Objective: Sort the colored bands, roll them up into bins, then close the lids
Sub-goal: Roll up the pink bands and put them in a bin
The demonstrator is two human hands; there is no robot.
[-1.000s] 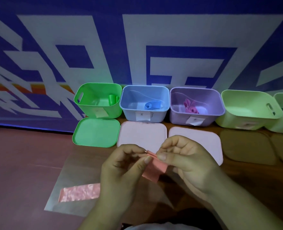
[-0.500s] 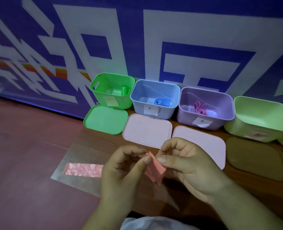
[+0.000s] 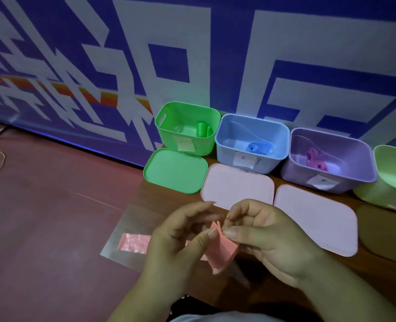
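Both hands pinch the pink band [image 3: 222,249] near the table's front edge: left hand [image 3: 180,242] thumb on its left fold, right hand [image 3: 269,238] gripping its top, lids [image 3: 238,187] lying just beyond.

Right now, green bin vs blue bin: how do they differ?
Green bin holds green rolls; blue bin holds a blue roll. A green lid lies before the green bin; a pale pink lid before the blue bin. Both stand open, labelled in front.
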